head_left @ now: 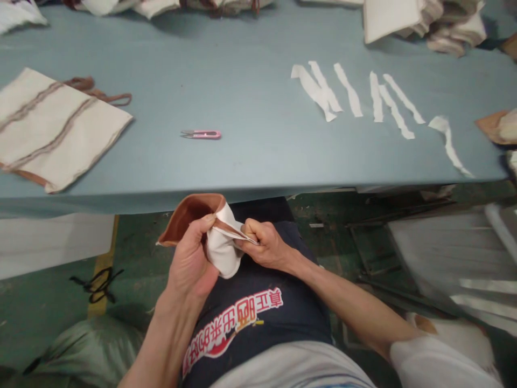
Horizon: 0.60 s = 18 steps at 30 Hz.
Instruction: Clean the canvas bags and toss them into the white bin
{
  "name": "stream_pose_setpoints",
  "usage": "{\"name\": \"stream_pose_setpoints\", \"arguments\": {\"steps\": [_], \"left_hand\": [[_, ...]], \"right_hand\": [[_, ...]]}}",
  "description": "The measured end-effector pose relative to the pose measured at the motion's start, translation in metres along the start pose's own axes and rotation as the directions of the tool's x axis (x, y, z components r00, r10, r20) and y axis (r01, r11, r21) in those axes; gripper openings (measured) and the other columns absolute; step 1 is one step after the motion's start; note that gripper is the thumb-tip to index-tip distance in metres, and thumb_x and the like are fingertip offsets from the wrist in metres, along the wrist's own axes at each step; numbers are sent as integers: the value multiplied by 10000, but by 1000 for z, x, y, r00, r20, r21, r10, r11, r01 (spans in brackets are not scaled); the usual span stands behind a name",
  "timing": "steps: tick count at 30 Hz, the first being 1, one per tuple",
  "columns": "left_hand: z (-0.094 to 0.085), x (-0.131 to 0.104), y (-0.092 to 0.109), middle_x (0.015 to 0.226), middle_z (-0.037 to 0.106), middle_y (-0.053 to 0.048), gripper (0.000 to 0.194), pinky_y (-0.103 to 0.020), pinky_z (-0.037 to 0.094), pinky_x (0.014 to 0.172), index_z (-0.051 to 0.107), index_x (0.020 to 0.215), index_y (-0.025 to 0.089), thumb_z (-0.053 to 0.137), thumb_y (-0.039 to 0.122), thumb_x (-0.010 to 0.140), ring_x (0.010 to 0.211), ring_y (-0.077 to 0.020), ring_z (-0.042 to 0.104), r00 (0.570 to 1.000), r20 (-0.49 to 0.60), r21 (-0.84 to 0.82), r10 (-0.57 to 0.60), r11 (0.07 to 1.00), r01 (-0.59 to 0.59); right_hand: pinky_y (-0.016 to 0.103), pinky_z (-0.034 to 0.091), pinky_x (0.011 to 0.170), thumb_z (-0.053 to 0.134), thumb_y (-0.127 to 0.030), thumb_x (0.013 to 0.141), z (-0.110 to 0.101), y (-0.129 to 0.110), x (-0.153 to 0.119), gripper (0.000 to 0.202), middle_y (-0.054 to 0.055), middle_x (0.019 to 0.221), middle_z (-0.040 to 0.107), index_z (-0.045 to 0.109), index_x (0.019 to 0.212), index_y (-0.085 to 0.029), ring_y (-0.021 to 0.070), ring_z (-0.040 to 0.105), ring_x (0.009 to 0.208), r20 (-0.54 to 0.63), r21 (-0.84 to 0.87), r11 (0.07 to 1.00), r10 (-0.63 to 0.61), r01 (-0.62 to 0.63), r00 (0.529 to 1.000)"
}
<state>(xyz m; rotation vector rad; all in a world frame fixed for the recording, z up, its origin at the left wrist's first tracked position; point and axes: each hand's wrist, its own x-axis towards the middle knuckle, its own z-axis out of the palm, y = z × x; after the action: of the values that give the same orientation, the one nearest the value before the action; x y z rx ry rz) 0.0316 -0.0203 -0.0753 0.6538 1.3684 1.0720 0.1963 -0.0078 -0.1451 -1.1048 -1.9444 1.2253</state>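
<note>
Over my lap, just off the table's front edge, I hold a white and brown fabric piece that looks like a sewn pouch. Its brown side curves open toward the table. My left hand grips it from the left, thumb pressed on top near a brown-edged seam. At the right, the fingers of my right hand are closed in a fist on the narrow end of the same piece. Folds and fingers hide part of it. Pink-handled thread snips lie on the table beyond my hands.
On the blue-green table, a white bag with brown seams lies at the left. Several torn white strips are spread at the right. Stacked fabric pieces line the back. Below left sits a green sack on the floor.
</note>
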Motion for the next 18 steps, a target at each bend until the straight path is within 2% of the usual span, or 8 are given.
{"name": "stream_pose_setpoints", "arguments": {"steps": [3, 6, 8, 9, 12, 15, 18], "left_hand": [[6, -5, -1, 652, 683, -9, 232, -318, 575, 574, 627, 712, 245, 670, 442, 826, 638, -212, 681, 1000, 14, 4, -2, 1000, 1], [1, -10, 6, 565, 615, 14, 315, -261, 449, 476, 651, 645, 224, 780, 465, 800, 520, -155, 541, 998, 51, 75, 26, 997, -29], [-7, -13, 16, 554, 597, 25, 310, -242, 367, 458, 685, 629, 212, 844, 418, 798, 505, -130, 471, 989, 105, 213, 100, 970, -121], [-12, -15, 21, 550, 581, 31, 308, -243, 348, 461, 687, 624, 215, 829, 397, 828, 504, -128, 455, 973, 162, 314, 163, 926, -207], [-25, -19, 33, 525, 522, 48, 349, -258, 324, 453, 645, 621, 235, 691, 347, 948, 470, -128, 423, 894, 334, 493, 298, 754, -435], [-34, -23, 36, 600, 582, 34, 386, -258, 404, 507, 607, 655, 241, 585, 316, 1032, 534, -147, 532, 849, 347, 526, 398, 667, -527], [-39, -28, 34, 760, 710, -1, 362, -271, 516, 683, 663, 739, 238, 550, 297, 1079, 743, -186, 690, 800, 319, 565, 509, 575, -591]], "right_hand": [[240, 279, 518, 619, -459, 917, 14, 12, -6, 419, -103, 584, 336, 298, 714, -281, 101, 296, 531, -33, 67, 996, 55, -53, 998], [239, 281, 517, 672, -528, 905, 17, 20, -7, 491, -106, 592, 331, 300, 704, -279, 98, 280, 540, -57, 111, 990, 88, -81, 995], [243, 274, 525, 704, -604, 900, 13, 22, -7, 561, -105, 599, 334, 296, 696, -277, 97, 279, 547, -80, 125, 989, 88, -78, 993], [245, 270, 530, 717, -633, 894, 9, 22, -7, 589, -104, 602, 337, 294, 692, -276, 95, 284, 548, -91, 128, 989, 81, -69, 992], [246, 257, 533, 756, -658, 880, -1, 15, -9, 627, -102, 606, 352, 303, 686, -271, 90, 308, 538, -114, 129, 991, 37, -22, 993], [247, 258, 520, 786, -653, 875, -6, 2, -13, 597, -102, 600, 393, 371, 700, -261, 87, 330, 511, -120, 134, 990, -19, 35, 993], [252, 322, 549, 797, -717, 843, -9, -19, -13, 568, -83, 644, 487, 494, 775, -242, 97, 403, 530, -197, 93, 982, -146, 166, 970]]}}
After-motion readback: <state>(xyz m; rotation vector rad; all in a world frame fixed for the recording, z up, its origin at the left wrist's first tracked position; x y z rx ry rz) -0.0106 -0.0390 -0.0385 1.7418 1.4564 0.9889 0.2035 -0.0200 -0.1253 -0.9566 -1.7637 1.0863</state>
